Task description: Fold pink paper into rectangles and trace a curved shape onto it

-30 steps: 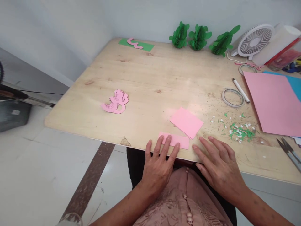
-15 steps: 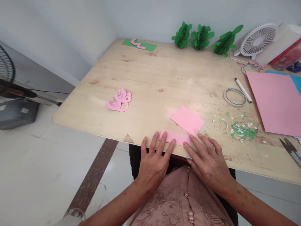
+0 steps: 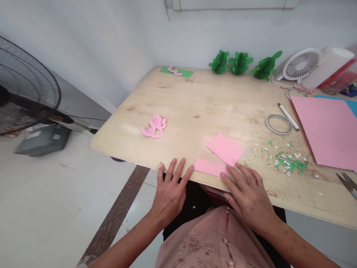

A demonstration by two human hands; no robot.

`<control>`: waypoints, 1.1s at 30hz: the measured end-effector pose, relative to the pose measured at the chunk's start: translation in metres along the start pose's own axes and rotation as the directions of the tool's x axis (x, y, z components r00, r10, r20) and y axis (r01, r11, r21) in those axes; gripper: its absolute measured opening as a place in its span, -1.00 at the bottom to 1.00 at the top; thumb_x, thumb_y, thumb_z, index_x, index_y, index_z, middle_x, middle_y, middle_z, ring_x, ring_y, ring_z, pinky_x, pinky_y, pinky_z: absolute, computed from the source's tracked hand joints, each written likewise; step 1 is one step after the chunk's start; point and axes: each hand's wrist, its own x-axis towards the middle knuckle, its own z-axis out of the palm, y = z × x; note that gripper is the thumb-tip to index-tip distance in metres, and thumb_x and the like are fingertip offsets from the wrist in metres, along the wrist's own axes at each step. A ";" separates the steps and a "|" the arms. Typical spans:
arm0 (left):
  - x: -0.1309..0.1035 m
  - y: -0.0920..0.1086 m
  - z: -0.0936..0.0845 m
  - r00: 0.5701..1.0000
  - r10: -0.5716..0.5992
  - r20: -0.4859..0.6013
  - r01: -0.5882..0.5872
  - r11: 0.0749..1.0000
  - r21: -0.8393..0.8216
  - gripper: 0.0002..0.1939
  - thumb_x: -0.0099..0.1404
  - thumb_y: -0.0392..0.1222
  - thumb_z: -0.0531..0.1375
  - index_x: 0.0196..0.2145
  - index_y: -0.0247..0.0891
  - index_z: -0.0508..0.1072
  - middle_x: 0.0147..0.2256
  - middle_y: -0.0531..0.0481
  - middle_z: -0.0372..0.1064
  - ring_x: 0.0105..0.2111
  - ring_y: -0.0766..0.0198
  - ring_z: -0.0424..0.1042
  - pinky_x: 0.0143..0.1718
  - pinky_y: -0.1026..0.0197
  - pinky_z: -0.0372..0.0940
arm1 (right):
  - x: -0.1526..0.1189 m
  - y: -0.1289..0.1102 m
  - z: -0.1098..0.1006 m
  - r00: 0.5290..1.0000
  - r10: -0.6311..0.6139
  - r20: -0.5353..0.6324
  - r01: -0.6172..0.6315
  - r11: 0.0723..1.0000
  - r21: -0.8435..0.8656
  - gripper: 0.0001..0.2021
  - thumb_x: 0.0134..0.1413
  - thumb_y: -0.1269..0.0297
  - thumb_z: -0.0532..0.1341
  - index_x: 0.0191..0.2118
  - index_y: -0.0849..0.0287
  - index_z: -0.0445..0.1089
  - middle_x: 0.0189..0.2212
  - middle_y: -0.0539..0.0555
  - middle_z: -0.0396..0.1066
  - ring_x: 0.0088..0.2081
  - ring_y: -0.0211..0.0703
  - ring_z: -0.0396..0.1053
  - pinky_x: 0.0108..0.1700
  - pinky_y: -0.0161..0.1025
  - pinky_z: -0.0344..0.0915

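Observation:
A narrow folded pink paper strip (image 3: 209, 167) lies along the table's front edge. My left hand (image 3: 171, 188) rests on the edge at the strip's left end, fingers spread and holding nothing. At the strip's right end, my right hand (image 3: 248, 191) lies with fingers apart, its fingertips touching the paper. Just behind the strip is a pink paper rectangle (image 3: 225, 149), turned at an angle. A small pile of scalloped pink cutouts (image 3: 154, 127) sits further left on the wooden table (image 3: 181, 100).
Three green paper shapes (image 3: 239, 63) stand at the back, beside a small white fan (image 3: 302, 64). On the right are a tape roll (image 3: 268, 123), a pen (image 3: 288, 116), green scraps (image 3: 291, 164), a large pink sheet (image 3: 329, 130) and scissors (image 3: 347, 183).
My left hand has slid left, off the pink strip, to its left end. My right hand stays at the right end. The view has shifted, showing more wall and floor fan.

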 end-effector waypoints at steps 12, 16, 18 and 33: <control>0.058 -0.102 -0.029 0.876 -0.480 -0.054 0.467 0.871 -0.155 -0.72 0.28 -0.20 0.03 -0.08 -0.22 0.40 -0.10 -0.09 0.43 -0.07 0.13 0.40 -0.05 0.13 0.28 | 0.037 -0.007 0.017 0.987 0.034 -0.159 -0.019 0.996 0.092 -0.68 0.18 0.34 0.12 0.03 0.25 0.36 -0.05 0.22 0.42 0.02 0.17 0.24 0.02 0.09 0.10; 0.081 -0.121 -0.028 0.850 -0.526 0.004 0.525 0.847 -0.080 -0.72 0.25 -0.18 0.04 -0.10 -0.20 0.40 -0.13 -0.11 0.43 -0.18 0.10 0.43 -0.18 0.12 0.28 | 0.038 -0.009 0.022 0.982 0.048 -0.184 -0.030 0.995 0.100 -0.71 0.18 0.36 0.12 0.00 0.27 0.37 -0.12 0.20 0.44 -0.06 0.13 0.27 -0.02 0.07 0.10; 0.088 -0.125 -0.028 0.839 -0.542 0.049 0.544 0.838 -0.048 -0.75 0.25 -0.16 0.04 -0.15 -0.20 0.41 -0.17 -0.12 0.43 -0.23 0.08 0.44 -0.26 0.12 0.27 | 0.038 -0.009 0.023 0.980 0.056 -0.192 -0.037 0.994 0.103 -0.72 0.17 0.38 0.12 -0.01 0.25 0.38 -0.16 0.19 0.44 -0.10 0.10 0.28 -0.05 0.06 0.10; 0.108 -0.134 -0.038 0.789 -0.596 0.146 0.606 0.795 -0.028 -0.76 0.25 -0.14 0.04 -0.16 -0.20 0.38 -0.18 -0.07 0.44 -0.22 0.16 0.44 -0.34 0.23 0.22 | 0.039 -0.015 0.027 0.964 0.120 -0.237 -0.073 0.978 0.195 -0.70 0.16 0.46 0.11 0.01 0.24 0.35 -0.30 0.12 0.42 -0.24 -0.03 0.28 -0.10 -0.02 0.09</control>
